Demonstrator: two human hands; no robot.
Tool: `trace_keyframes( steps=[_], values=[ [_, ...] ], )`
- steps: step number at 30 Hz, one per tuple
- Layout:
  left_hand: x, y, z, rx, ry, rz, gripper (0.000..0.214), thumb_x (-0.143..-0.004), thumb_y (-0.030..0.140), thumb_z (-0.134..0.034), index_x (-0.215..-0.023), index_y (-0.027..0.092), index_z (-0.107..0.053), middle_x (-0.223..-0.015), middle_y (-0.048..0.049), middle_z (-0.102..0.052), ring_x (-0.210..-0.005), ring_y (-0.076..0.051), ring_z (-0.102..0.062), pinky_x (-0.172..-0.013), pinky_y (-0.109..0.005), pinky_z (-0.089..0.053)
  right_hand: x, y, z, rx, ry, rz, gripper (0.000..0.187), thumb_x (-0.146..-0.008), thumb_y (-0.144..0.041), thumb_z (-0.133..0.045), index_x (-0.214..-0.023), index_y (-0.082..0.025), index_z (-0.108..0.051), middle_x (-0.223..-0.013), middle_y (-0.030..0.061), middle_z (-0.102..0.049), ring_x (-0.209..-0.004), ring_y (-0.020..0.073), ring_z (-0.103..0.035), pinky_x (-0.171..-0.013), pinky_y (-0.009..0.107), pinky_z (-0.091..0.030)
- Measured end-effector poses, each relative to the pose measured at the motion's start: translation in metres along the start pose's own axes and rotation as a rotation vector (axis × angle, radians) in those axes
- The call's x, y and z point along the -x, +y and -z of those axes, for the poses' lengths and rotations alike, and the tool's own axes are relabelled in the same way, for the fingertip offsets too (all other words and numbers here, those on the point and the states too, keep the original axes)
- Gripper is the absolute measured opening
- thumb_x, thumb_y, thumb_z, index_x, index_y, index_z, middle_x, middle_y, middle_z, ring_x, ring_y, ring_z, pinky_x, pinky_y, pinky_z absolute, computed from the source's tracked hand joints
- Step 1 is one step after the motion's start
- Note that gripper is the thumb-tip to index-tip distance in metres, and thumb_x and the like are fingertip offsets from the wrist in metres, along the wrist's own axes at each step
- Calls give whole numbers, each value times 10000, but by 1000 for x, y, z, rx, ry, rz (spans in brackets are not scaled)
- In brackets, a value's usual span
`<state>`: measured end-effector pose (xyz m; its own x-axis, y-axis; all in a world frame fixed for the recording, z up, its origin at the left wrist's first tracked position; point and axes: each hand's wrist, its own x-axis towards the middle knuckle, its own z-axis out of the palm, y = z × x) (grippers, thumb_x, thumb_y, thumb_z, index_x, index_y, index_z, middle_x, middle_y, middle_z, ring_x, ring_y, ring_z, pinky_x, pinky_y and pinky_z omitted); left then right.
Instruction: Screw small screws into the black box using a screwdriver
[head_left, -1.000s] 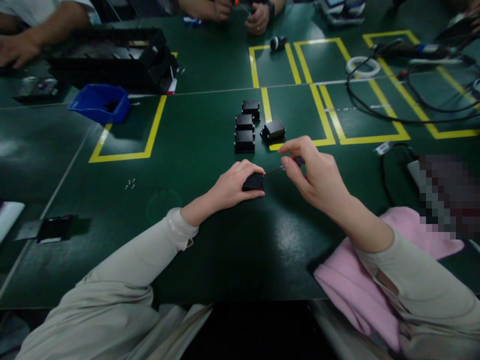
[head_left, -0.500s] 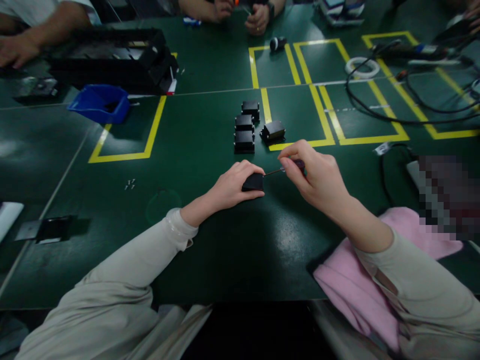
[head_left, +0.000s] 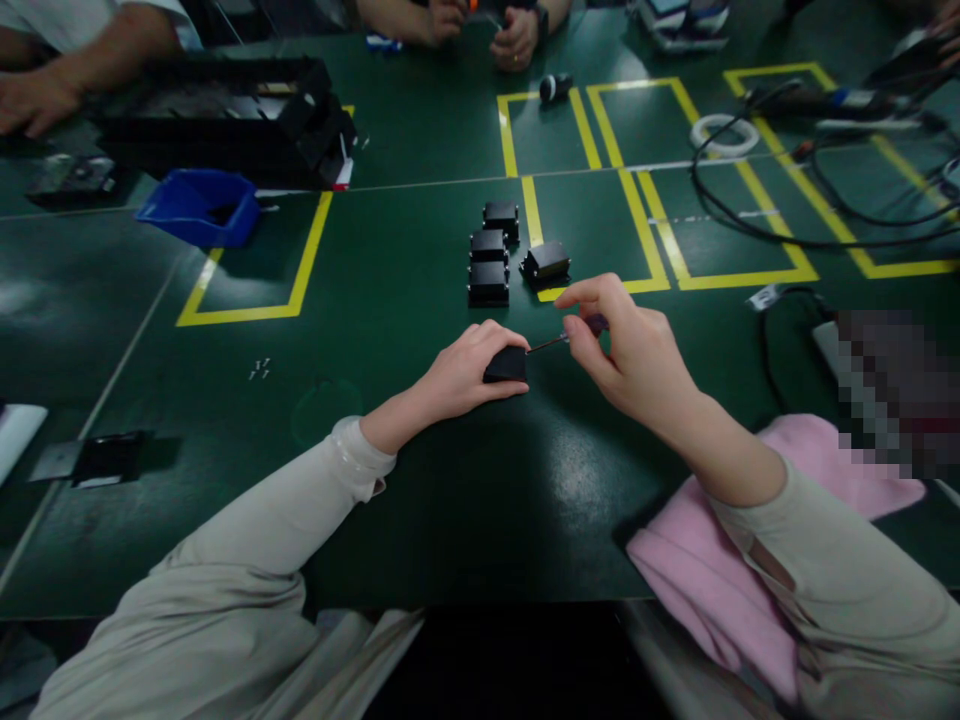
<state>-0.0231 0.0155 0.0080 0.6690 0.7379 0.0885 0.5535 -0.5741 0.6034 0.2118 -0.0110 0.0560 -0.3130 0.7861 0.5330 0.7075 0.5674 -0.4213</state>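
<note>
Gripped between the thumb and fingers of my left hand is a small black box, resting on the green table. My right hand holds a screwdriver by its dark handle. Its thin shaft slants down to the left, and the tip meets the right side of the box near its upper edge. Whether a screw sits under the tip is too small to tell. Beyond my hands stand several similar black boxes, among them a near one and one set at an angle.
Several small screws lie left of my hands. A blue bin and a long black housing stand at the far left. Pink cloth lies under my right forearm. Black cables cross the right side. Co-workers' hands show at the far edge.
My right index finger has lifted and straightened slightly away from the screwdriver handle, with the hand shifted a little. The left hand and the box stay in place.
</note>
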Motion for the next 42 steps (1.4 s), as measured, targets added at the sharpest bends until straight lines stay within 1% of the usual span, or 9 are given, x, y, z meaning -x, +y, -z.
trace_keyframes(
  steps=[2,7,13,19,24,32,38,40,42],
  values=[
    [0,-1,0,0,-2,0,429,-939,487,-694,-1258,221,-585,-1234,-83,-617,-1164,-273,-575,-1014,-419,-462,0,0,0,2,5,-6,214,-979,-276,-477,-1107,-195,-627,-786,19,-666,-677,168,-644,-651,294,-477],
    [0,0,0,5,1,9,428,-931,497,-698,-1246,229,-587,-1239,-80,-620,-1169,-273,-576,-1020,-417,-463,0,0,-1,0,-6,-5,198,-1005,-310,-474,-1014,-194,-635,-806,30,-700,-695,169,-682,-651,288,-476],
    [0,1,0,4,2,8,430,-929,485,-706,-1250,225,-587,-1244,-81,-619,-1171,-271,-575,-1015,-412,-462,0,1,0,-5,-1,-8,218,-984,-269,-464,-1105,-197,-631,-812,29,-688,-719,177,-679,-665,296,-491],
    [0,0,0,6,1,2,432,-934,498,-699,-1247,221,-589,-1232,-80,-620,-1161,-268,-578,-1011,-408,-462,0,2,-1,-15,5,10,225,-1019,-368,-473,-1061,-204,-622,-827,28,-691,-719,172,-676,-674,293,-492],
    [0,0,0,-1,-4,5,429,-936,498,-696,-1250,229,-584,-1243,-78,-619,-1171,-268,-575,-1021,-411,-460,1,2,-1,-17,28,25,226,-1027,-381,-481,-1020,-206,-624,-806,21,-696,-701,168,-685,-657,285,-483],
    [0,1,1,9,-9,14,428,-936,500,-688,-1257,236,-583,-1257,-81,-619,-1183,-275,-577,-1041,-428,-458,1,2,-2,-21,22,7,180,-1004,-323,-481,-992,-210,-621,-803,18,-707,-707,168,-697,-653,284,-479],
    [0,1,0,9,-13,23,430,-932,495,-694,-1256,234,-585,-1263,-81,-620,-1194,-275,-574,-1044,-427,-458,1,0,-1,-14,22,15,200,-1011,-337,-494,-938,-208,-627,-746,11,-691,-653,157,-670,-624,279,-446],
    [0,1,0,8,-10,18,429,-933,491,-696,-1257,232,-586,-1262,-81,-621,-1191,-273,-574,-1041,-424,-458,0,0,0,-21,23,16,196,-1010,-319,-485,-954,-203,-633,-742,11,-689,-649,157,-673,-623,279,-448],
    [0,1,0,5,-8,18,432,-932,485,-703,-1258,225,-588,-1261,-83,-620,-1187,-273,-574,-1032,-420,-460,0,0,0,-30,28,9,183,-995,-284,-476,-1019,-199,-637,-760,11,-689,-665,162,-678,-634,282,-462]
  ],
)
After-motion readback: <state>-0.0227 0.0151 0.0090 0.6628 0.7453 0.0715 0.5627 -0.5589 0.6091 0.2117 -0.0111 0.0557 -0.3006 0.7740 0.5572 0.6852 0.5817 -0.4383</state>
